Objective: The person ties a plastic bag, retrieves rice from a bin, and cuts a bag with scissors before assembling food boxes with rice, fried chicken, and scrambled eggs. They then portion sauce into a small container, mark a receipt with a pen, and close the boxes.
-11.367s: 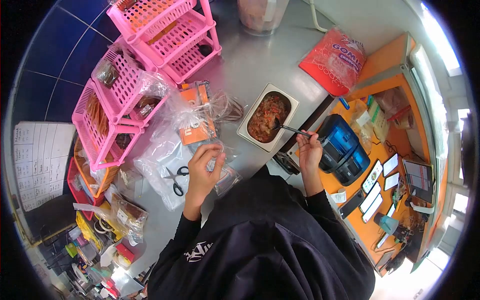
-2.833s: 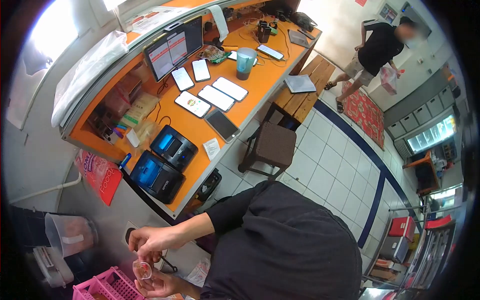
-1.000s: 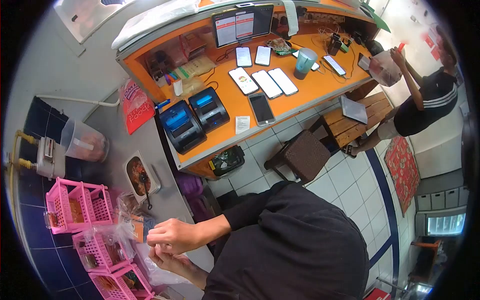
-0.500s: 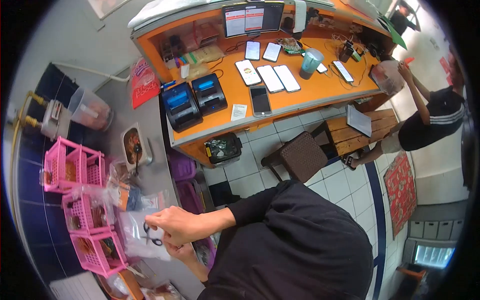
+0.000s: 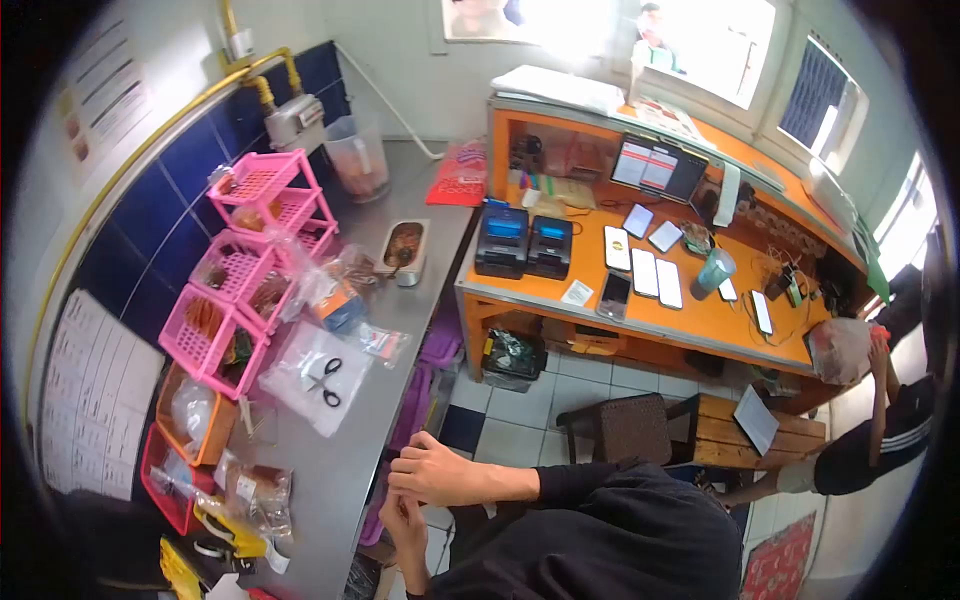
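Observation:
My right hand point(image 5: 432, 472) is closed, its fingertips pinched together just beyond the edge of the steel counter. Directly below, touching or nearly touching it, my left hand point(image 5: 405, 525) is also closed, fingers bent. Whatever lies between the fingers is too small or hidden to make out. To the left of both hands, black-handled scissors point(image 5: 329, 396) lie on clear plastic bags point(image 5: 300, 385) on the counter. Nearby on the counter is a small printed plastic packet point(image 5: 382, 343).
Pink baskets point(image 5: 240, 265) line the wall side of the steel counter point(image 5: 330, 480). A metal food tray point(image 5: 405, 250) stands farther back. Phones point(image 5: 643, 272) and two black printers point(image 5: 501, 240) occupy the orange desk. A stool point(image 5: 635, 430) and another person point(image 5: 885, 430) are at right.
My hands have drawn back from the plastic bags toward my body. The scissors, earlier at my right hand, now lie apart on the bags. The view has turned.

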`<state>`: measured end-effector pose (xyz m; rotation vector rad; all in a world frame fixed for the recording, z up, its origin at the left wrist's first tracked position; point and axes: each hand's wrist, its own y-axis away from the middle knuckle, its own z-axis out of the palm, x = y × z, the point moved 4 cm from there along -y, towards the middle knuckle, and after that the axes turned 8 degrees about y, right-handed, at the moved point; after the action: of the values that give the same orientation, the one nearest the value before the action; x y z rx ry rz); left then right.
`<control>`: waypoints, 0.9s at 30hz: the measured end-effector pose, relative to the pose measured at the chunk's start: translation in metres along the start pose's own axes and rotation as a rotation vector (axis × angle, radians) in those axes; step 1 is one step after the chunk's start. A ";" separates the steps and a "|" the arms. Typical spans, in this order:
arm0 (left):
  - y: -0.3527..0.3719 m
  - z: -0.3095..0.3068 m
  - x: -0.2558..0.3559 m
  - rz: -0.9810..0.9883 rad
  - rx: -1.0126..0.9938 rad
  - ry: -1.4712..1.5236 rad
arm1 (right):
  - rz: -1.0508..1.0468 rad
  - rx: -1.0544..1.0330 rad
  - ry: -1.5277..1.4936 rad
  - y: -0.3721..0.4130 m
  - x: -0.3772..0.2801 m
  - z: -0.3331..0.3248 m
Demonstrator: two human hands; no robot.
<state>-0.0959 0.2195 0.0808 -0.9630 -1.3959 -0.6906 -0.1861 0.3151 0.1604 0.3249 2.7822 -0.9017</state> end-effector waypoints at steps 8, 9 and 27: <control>0.049 -0.093 0.009 0.110 0.089 -0.066 | 0.207 0.029 -0.457 -0.019 -0.082 0.038; 0.054 -0.103 0.012 0.123 0.140 -0.060 | 0.278 -0.014 -0.576 -0.022 -0.094 0.045; 0.171 -0.253 0.031 0.133 0.752 0.218 | 0.548 -0.236 -1.244 -0.046 -0.221 0.164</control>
<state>0.1784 0.0848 0.1061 -0.3626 -1.2348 -0.1265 0.0324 0.1482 0.1115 0.3044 1.4981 -0.3798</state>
